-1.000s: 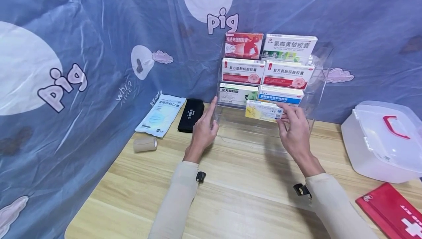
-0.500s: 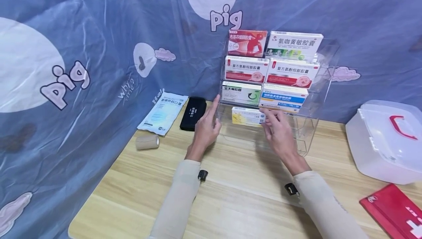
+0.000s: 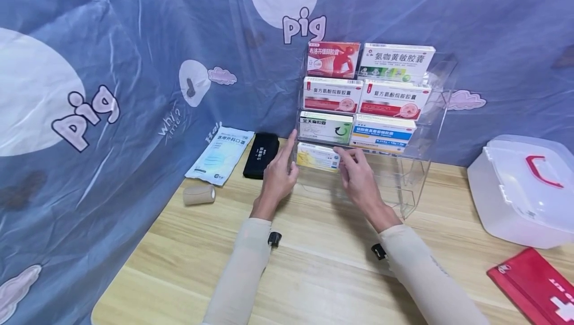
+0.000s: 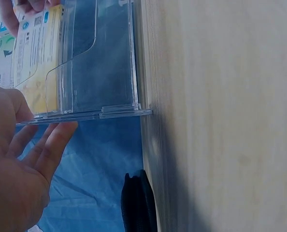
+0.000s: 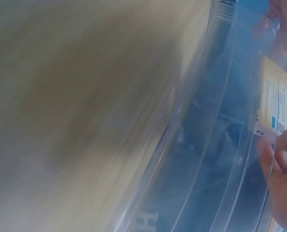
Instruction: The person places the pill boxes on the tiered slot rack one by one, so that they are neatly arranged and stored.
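Note:
A clear tiered display rack (image 3: 414,175) stands against the cloth, with medicine boxes in its upper tiers. My left hand (image 3: 279,178) holds the rack's left side panel; in the left wrist view the thumb lies on one side and the fingers on the other. With my right hand (image 3: 358,178) I pinch the right end of a yellow-and-white medicine box (image 3: 316,158). This box is at the left of the rack's lowest tier, just under a green-and-white box (image 3: 325,128). To its upper right sits a blue-and-white box (image 3: 382,133).
Left of the rack lie a mask packet (image 3: 219,155), a black pouch (image 3: 261,155) and a tan bandage roll (image 3: 199,195). On the right are a white lidded case (image 3: 506,200) with a red handle and a red first aid pouch (image 3: 524,275). Blue cloth (image 3: 148,31) hangs behind.
My right hand has carried the yellow-and-white box left and slightly down, from in front of the blue-and-white box to the lowest tier's left. My left hand stays at the rack's side.

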Demonstrator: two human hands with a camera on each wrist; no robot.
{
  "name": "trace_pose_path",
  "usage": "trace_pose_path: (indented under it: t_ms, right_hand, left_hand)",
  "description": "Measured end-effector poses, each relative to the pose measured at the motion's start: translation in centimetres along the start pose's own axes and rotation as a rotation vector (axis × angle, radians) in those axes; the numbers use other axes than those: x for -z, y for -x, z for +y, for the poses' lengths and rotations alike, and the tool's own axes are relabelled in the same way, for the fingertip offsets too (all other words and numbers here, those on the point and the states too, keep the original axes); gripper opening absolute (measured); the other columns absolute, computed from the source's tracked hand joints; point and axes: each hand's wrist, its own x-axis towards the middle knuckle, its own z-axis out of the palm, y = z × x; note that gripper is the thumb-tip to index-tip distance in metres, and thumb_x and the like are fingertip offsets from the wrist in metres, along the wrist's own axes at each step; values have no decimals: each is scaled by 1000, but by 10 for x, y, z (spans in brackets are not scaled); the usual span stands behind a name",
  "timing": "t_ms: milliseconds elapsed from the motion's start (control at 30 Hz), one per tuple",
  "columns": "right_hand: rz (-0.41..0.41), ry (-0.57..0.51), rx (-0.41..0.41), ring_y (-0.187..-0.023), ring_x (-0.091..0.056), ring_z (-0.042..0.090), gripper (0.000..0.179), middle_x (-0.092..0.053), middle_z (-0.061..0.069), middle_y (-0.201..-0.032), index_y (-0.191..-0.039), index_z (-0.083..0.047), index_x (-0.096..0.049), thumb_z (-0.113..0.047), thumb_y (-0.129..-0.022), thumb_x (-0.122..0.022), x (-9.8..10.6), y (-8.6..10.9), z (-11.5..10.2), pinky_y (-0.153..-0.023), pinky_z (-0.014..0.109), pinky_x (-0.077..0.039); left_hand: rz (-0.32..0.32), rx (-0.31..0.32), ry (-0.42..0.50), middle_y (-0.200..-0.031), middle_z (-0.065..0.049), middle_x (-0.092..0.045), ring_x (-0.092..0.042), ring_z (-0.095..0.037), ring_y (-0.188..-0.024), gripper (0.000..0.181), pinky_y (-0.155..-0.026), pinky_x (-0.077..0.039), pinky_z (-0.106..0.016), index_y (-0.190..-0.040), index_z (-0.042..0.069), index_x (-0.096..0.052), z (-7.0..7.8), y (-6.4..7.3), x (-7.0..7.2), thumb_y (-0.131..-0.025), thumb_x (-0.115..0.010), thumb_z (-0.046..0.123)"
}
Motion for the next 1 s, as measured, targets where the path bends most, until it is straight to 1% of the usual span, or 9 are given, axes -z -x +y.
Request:
trace_pose_path:
  t_ms: [100,200,300,400,500,633,867,1000]
  right_hand:
    - [-20,6,-9,-95,-65,34,51,-59,22,-117,-146,-6,-65,9,-98,-62,-2,-1,-3,-83,47,-61]
    - [-62,23,-14,-93,-65,33,55,-57,22,-121,-152,-6,-60,8,-98,-61,-1,-1,-5,-79,44,-61]
    - [-109,60,5,-92,-63,32,63,-55,23,-124,-159,-4,-51,8,-97,-60,0,2,-6,-76,43,-60]
    - [-138,109,30,-97,-60,35,73,-55,26,-125,-164,-1,-41,8,-95,-63,-1,5,-5,-83,47,-59]
    - [-161,145,20,-102,-59,38,80,-55,28,-124,-166,0,-34,6,-93,-66,-1,8,-6,-90,52,-58]
    - [-187,159,6,-103,-58,39,82,-55,28,-123,-166,0,-32,3,-93,-69,0,8,-7,-92,53,-57]
    - [-196,169,26,-100,-59,40,86,-59,25,-117,-168,-1,-29,1,-93,-72,4,9,-7,-92,53,-55]
    - [-200,185,32,-100,-60,41,90,-60,24,-115,-169,-2,-27,-1,-93,-74,4,11,-6,-94,54,-55]
  left_hand:
    - [2,3,2,-164,-14,-54,-67,-36,-85,92,-70,-60,-52,-172,33,-28,0,0,0,-93,-61,0]
    - [8,3,-3,-163,-13,-56,-67,-36,-89,91,-72,-60,-53,-172,33,-28,0,0,0,-93,-62,1]
    - [10,4,-11,-163,-12,-55,-67,-35,-86,91,-71,-60,-52,-172,33,-29,1,1,1,-93,-62,1]
    - [7,5,-13,-165,-12,-53,-64,-33,-78,91,-68,-59,-49,-172,32,-28,0,1,1,-93,-61,0]
    - [5,6,-12,-166,-12,-51,-59,-30,-71,92,-66,-57,-47,-172,33,-28,0,2,0,-93,-61,0]
    - [6,8,-10,-166,-12,-52,-56,-27,-67,92,-64,-56,-45,-172,33,-27,0,2,0,-93,-61,0]
    - [7,6,-9,-166,-12,-52,-60,-29,-70,92,-64,-57,-46,-172,33,-27,1,1,0,-94,-61,0]
    - [4,4,-18,-166,-12,-52,-56,-27,-65,91,-62,-56,-44,-172,33,-27,2,1,-1,-94,-62,0]
